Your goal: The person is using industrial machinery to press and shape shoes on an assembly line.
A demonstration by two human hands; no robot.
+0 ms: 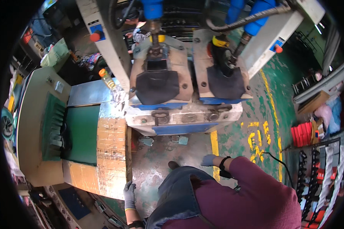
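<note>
My left hand (129,194), in a grey glove, hangs at my side near the corner of a cardboard-covered bench (111,152); its fingers point down and hold nothing. My right hand (208,160), in a pale blue glove with a black wrist strap, is drawn back by my hip above the floor, fingers loosely curled, nothing visible in it. Ahead stands a press machine (183,114) with two dark padded stations (156,87) and blue cylinders above.
A bottle with an orange cap (107,79) stands on the metal bench top. A beige conveyor unit with a green belt (80,133) lies left. Yellow floor lines (215,143) run right of the machine. Racks of black and white parts (317,175) stand at right.
</note>
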